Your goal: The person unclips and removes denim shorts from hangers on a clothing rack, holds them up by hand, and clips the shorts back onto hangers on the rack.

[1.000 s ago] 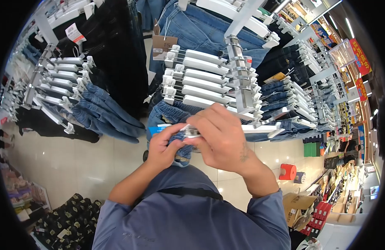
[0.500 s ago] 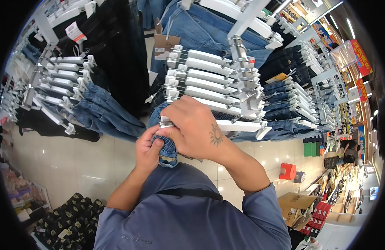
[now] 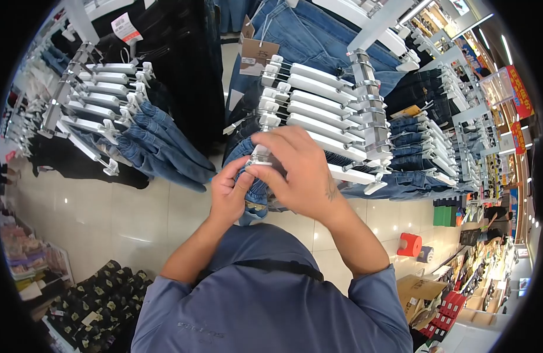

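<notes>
My right hand (image 3: 298,170) pinches a white hanger clip (image 3: 261,154) between thumb and fingers, at the waistband end of blue jeans (image 3: 256,197). Just left of it, my left hand (image 3: 229,191) grips the denim edge, thumb against fingers. The jeans hang below both hands, near my waist. The white hanger bar (image 3: 356,175) runs out to the right from behind my right hand. Above it, several white hangers (image 3: 324,106) hang in a row on a metal rail (image 3: 370,106).
Black trousers (image 3: 180,76) and more blue jeans (image 3: 168,144) hang at the left. A brown tag (image 3: 258,57) hangs on jeans at the top. A red stool (image 3: 409,245) and a cardboard box (image 3: 421,294) stand at the right. Patterned dark cloth (image 3: 98,306) lies lower left.
The view has shifted, so the racks sit further right. Both hands moved left along the jeans and then slightly back right in the picture, still holding the clip and denim.
</notes>
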Action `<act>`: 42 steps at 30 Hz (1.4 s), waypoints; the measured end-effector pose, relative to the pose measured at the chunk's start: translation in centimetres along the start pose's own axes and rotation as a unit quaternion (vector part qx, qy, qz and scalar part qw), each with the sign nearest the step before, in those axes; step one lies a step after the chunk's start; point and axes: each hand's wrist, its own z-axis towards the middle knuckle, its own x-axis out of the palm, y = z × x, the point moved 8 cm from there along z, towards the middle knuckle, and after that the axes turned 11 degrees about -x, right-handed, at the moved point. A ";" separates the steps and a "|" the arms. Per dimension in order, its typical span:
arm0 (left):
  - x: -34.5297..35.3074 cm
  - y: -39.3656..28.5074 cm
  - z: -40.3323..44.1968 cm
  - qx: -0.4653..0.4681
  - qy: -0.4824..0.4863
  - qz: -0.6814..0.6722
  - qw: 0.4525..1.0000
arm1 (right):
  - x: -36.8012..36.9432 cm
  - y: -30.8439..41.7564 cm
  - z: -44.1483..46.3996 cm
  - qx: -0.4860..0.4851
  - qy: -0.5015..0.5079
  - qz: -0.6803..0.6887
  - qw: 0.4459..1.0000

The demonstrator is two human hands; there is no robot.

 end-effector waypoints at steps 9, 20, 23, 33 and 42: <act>-0.2 -0.7 0.6 0.013 -0.013 -0.003 1.000 | -3.6 -1.2 -18.7 0.158 -0.081 -0.040 0.983; -0.6 -1.3 1.0 0.004 -0.029 -0.015 0.999 | 2.2 -4.4 -29.6 0.256 0.021 -0.088 0.962; -0.8 -1.0 1.0 0.002 -0.026 -0.016 1.000 | 2.2 -5.4 -30.4 0.250 0.004 -0.077 0.965; -0.8 -1.7 3.0 0.028 -0.036 0.038 0.998 | -12.3 -3.5 -25.8 0.205 -0.185 -0.150 0.949; -1.2 0.0 3.6 -0.021 -0.042 0.080 0.996 | -11.3 -7.6 -28.4 0.308 -0.269 0.003 0.912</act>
